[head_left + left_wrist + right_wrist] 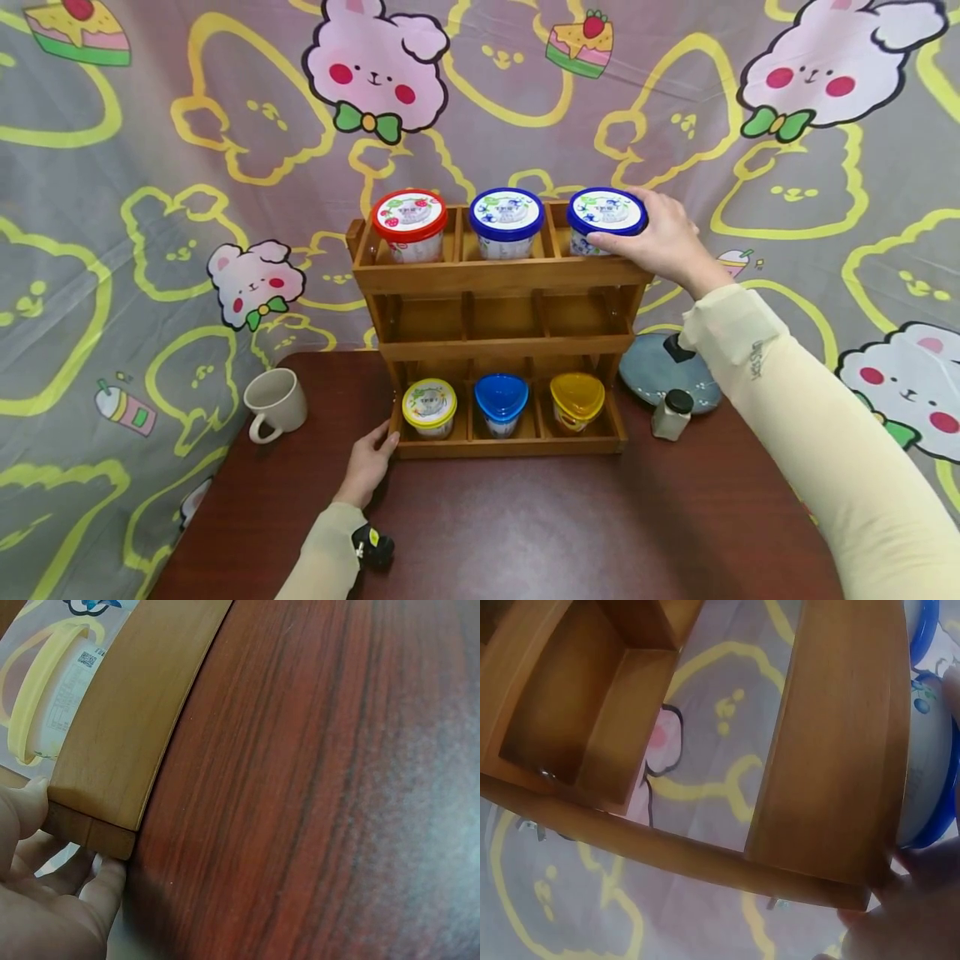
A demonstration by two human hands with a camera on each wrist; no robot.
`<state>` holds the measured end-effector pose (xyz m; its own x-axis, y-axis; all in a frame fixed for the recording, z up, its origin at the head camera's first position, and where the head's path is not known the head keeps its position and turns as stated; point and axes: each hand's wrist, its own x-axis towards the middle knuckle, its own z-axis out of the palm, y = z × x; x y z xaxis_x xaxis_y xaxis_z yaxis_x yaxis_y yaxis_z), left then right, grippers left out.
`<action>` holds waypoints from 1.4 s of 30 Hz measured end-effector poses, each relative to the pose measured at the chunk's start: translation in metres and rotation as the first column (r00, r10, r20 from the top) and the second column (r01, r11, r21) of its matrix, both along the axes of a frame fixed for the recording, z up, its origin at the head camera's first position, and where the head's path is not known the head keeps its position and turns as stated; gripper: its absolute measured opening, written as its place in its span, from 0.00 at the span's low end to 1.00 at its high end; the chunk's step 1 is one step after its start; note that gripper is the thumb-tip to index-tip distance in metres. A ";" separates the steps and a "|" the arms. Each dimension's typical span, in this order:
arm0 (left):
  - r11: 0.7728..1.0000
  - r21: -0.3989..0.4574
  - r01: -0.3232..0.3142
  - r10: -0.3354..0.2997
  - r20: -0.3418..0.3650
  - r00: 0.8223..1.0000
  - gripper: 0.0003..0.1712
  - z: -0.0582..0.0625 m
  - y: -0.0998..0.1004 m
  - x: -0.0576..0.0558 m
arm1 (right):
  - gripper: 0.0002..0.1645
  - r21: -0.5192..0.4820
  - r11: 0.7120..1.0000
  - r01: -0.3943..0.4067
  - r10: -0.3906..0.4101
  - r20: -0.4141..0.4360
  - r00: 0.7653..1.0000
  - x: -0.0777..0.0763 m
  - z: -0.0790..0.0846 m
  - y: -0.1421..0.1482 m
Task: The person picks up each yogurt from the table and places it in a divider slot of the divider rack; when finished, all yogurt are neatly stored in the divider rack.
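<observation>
A three-tier wooden shelf point(510, 275) with small compartments stands on the table. My right hand point(667, 237) holds a blue-lidded tub point(607, 210) in the top tier's right compartment, thumb at the front of it. Beside it are another blue-lidded tub point(507, 213) in the middle and a red-lidded tub point(409, 215) at the left. My left hand point(369, 462) grips the shelf's lower left corner; in the left wrist view its thumb and fingers pinch the wooden end point(90, 832). On the bottom tier sit a yellow-lidded tub point(430, 404), a blue cup point(502, 398) and an amber-yellow cup point(577, 398).
Left of the shelf is a beige mug point(276, 402) on the dark red-brown table point(510, 525). At the right stand a small black-capped jar point(672, 414) and a blue-grey plate point(637, 375). A patterned cloth point(480, 108) hangs behind the shelf.
</observation>
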<state>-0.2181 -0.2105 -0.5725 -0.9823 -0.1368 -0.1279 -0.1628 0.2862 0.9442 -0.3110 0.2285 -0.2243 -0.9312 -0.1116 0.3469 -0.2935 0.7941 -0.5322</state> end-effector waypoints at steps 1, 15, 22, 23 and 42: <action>1.000 0.001 0.002 -0.002 -0.001 1.000 0.31 0.000 0.000 0.000 | 0.60 -0.002 1.000 0.001 -0.001 -0.001 1.000 0.000 -0.001 0.000; 1.000 -0.003 0.003 -0.003 0.001 1.000 0.31 0.000 -0.001 0.001 | 0.63 -0.091 0.996 -0.006 0.010 0.047 0.999 0.008 -0.003 -0.003; 1.000 -0.006 0.025 -0.025 -0.009 1.000 0.31 0.000 -0.004 -0.002 | 0.63 -0.084 0.996 0.001 0.004 0.066 0.998 0.014 0.002 0.005; 1.000 -0.010 0.030 -0.030 -0.006 1.000 0.31 0.001 -0.004 -0.002 | 0.62 -0.094 0.996 -0.003 0.010 0.066 0.998 0.016 0.004 0.007; 0.906 -0.418 0.067 -0.185 -0.248 0.951 0.33 0.115 -0.036 0.018 | 0.47 -0.077 0.997 -0.001 0.002 0.012 1.000 0.103 -0.048 0.061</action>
<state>-0.2000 -0.2460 -0.4572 -0.9818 0.0088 0.1895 0.1498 0.6487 0.7461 -0.2083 0.2893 -0.2720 -0.9354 -0.0862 0.3429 -0.2874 0.7504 -0.5952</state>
